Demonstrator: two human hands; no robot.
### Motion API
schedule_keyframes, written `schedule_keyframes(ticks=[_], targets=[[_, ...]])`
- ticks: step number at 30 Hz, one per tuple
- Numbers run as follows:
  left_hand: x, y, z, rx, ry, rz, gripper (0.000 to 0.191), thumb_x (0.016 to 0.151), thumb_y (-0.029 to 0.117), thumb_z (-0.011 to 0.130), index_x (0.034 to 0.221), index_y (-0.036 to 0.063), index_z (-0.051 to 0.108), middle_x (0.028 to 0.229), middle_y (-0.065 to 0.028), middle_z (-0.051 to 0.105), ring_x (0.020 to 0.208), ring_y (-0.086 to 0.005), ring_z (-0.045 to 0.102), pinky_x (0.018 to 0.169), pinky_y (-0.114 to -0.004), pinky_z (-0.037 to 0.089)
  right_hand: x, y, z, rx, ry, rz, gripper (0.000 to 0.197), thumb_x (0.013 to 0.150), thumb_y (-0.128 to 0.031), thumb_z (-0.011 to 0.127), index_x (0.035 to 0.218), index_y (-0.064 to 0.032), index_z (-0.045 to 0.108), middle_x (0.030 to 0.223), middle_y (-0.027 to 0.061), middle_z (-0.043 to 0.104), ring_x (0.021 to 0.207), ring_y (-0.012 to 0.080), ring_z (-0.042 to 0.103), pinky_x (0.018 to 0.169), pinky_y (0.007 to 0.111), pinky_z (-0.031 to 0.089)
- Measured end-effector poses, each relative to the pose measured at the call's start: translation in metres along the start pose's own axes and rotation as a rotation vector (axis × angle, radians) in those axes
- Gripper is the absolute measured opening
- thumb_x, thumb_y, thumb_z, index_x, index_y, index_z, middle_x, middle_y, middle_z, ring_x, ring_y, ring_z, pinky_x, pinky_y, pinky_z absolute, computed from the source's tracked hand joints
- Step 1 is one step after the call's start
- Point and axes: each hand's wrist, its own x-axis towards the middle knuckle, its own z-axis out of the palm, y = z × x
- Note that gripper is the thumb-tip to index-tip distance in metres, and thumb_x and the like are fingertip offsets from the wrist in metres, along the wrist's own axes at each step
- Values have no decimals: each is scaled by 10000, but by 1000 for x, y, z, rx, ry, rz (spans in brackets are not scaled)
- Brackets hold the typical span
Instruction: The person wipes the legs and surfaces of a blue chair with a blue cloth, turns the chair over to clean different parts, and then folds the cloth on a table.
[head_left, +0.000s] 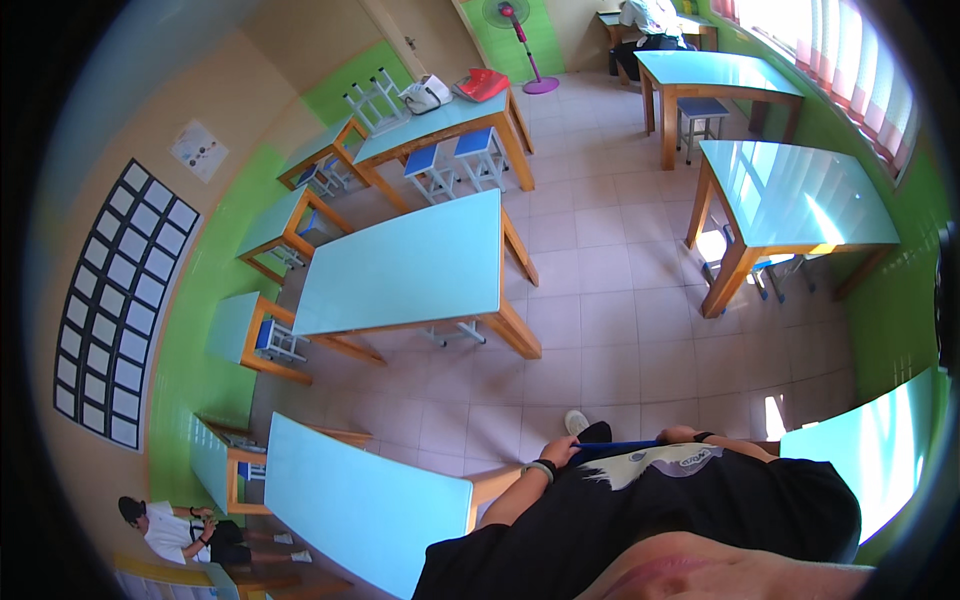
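Observation:
My left hand, with bands on its wrist, is closed around the left end of a flat blue thing at my waist. My right hand, a dark band on its wrist, is at the other end, its fingers partly hidden. Only a narrow blue edge shows; my black printed shirt covers the rest, so I cannot tell what it is. One white shoe shows beyond my hands on the tiled floor. To my left stands a light-blue-topped wooden table, and another table top is at my right.
Ahead is a large table; two more tables line the window side. Blue-seated stools stand under a table with bags. A pedestal fan is at the back. One person stands left; another is at the far desk.

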Motion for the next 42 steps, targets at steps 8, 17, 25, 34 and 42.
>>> schedule_keyframes(ticks=[8,17,25,34,42], targets=[[127,-23,-138,20,-81,176,354,927,365,586,951,16,644,881,-219,658,835,-382,627,732,-448,474,77,-32,-117,121,369,150,321,910,-277,544,1156,-87,625,1043,238,664,1001,416,623,848,480,495],[243,-39,-235,53,-206,62,506,847,501,670,970,10,660,900,-212,675,851,-358,642,761,-438,483,146,-43,-258,257,161,125,415,759,-388,777,1021,-80,681,966,173,684,945,317,648,841,409,498],[369,-22,-289,-218,-271,-5,396,742,257,818,1010,19,652,871,-108,688,840,-202,637,791,-364,501,263,57,-436,115,201,-11,342,780,-303,673,1093,-165,686,1022,141,694,985,319,653,862,419,506],[500,77,-404,150,-21,94,291,708,184,788,960,99,670,931,-155,670,932,-349,630,806,-436,495,314,127,-546,-149,145,105,268,839,-212,569,1053,-259,723,999,86,698,984,311,643,838,445,517],[647,47,-516,148,41,56,269,722,192,783,972,160,689,952,-113,698,932,-320,657,807,-430,516,396,148,-651,-76,105,150,315,823,-228,607,1120,-197,708,1159,125,622,1102,348,586,922,458,493]])
